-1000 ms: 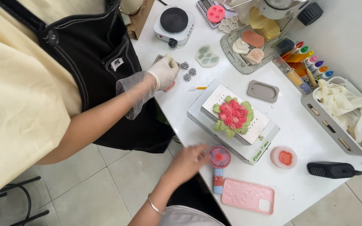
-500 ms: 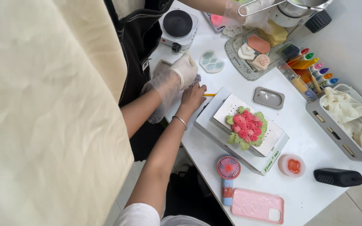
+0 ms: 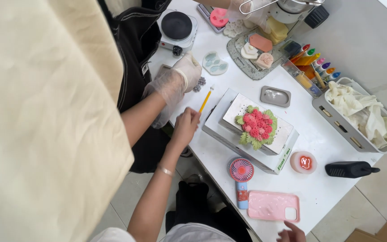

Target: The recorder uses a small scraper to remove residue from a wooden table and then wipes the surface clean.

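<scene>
Head view: The left hand (image 3: 185, 125) is resting at the near-left edge of the white rectangular table (image 3: 319, 197), fingers curled together and pinching the lower end of a thin yellow stick tool (image 3: 204, 101). The stick's long axis is running diagonally, up and to the right in the picture, and its pale tip is pointing away from the person toward the far side of the table. The tool is lying just beside the left edge of a white cardboard box (image 3: 247, 143), which is carrying a perforated metal plate topped with a red-and-green flower-shaped piece (image 3: 255, 126).

The right hand (image 3: 292, 233) is showing only partly at the bottom edge, fingertips just beside a pink phone case (image 3: 273, 206); how far it is open cannot be told.

A co-worker's clear-gloved hand (image 3: 185, 71) is reaching in from the left, fingers bent, touching a small grey clustered piece (image 3: 199, 84) near the stick's tip.

A pink-and-blue handheld fan (image 3: 241, 175) is lying beside the phone case. A small black hotplate (image 3: 177, 27) is standing at the far-left corner. A grey tray of white gloves (image 3: 357, 117) is sitting at the right edge.
</scene>
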